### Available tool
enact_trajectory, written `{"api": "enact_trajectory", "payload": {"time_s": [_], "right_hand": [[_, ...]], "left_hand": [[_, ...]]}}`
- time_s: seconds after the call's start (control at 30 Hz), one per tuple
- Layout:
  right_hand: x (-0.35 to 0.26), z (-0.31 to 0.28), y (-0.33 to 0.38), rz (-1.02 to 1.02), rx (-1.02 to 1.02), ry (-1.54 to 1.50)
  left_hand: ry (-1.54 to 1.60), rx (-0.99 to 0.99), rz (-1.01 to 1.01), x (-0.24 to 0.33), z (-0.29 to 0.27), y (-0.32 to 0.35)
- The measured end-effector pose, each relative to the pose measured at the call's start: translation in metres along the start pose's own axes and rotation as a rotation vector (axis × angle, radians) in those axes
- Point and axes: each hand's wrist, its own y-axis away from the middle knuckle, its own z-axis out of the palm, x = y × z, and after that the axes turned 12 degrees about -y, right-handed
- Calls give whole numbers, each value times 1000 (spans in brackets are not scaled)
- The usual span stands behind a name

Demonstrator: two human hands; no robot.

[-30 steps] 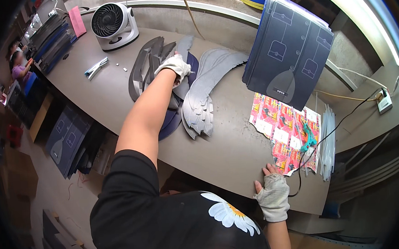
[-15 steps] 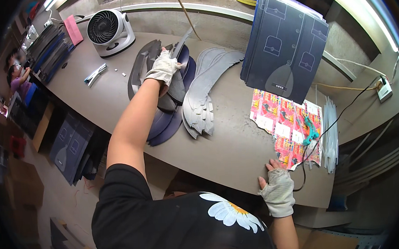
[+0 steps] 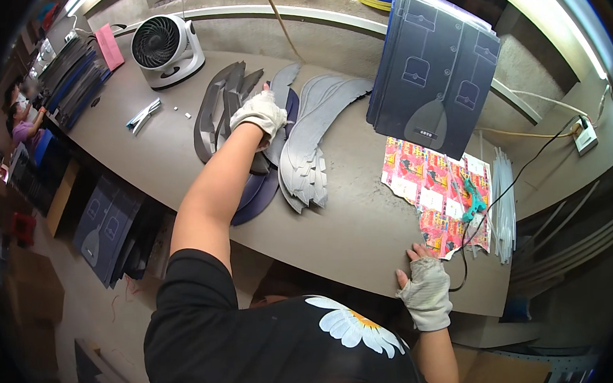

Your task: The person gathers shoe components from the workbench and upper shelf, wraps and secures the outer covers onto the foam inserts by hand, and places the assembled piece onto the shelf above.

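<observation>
My left hand (image 3: 258, 117), in a pale fingerless glove, reaches over a pile of curved pieces. Its fingers are closed around a light grey curved piece (image 3: 283, 82), whose lower part runs beneath the hand. Left of it lie darker grey curved pieces (image 3: 211, 116), and under it dark blue ones (image 3: 261, 198). A fanned stack of light grey curved pieces (image 3: 302, 149) rests just to the right. My right hand (image 3: 426, 293), gloved likewise, lies at the table's front edge with fingers apart, holding nothing.
A white fan (image 3: 161, 46) and a silver-blue metal tool (image 3: 143, 118) are at the left. Right are dark printed sheets (image 3: 446, 63), a red patterned sheet (image 3: 399, 165), a teal glue gun (image 3: 472, 199) with a black cord, and white sticks (image 3: 505, 204). Other people (image 3: 25, 117) are far left.
The light grey piece, raised on edge before, now lies lower and flatter over the pile. My left hand has moved slightly down and right with it; the right hand stays put.
</observation>
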Motion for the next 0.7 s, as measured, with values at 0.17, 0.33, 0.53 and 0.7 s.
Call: {"api": "enact_trajectory", "payload": {"time_s": [0.17,0.33,0.53,0.7], "right_hand": [[-2,2,-8,-61,1,-25],[-5,1,-9,-73,11,-58],[-4,1,-7,-82,-1,-43],[-2,2,-6,-59,-10,-1]], "left_hand": [[124,207,-146,-47,-5,-7],[-47,49,28,-102,-5,-36],[892,-123,-39,-163,18,-49],[835,-251,-157,-146,28,-50]]}}
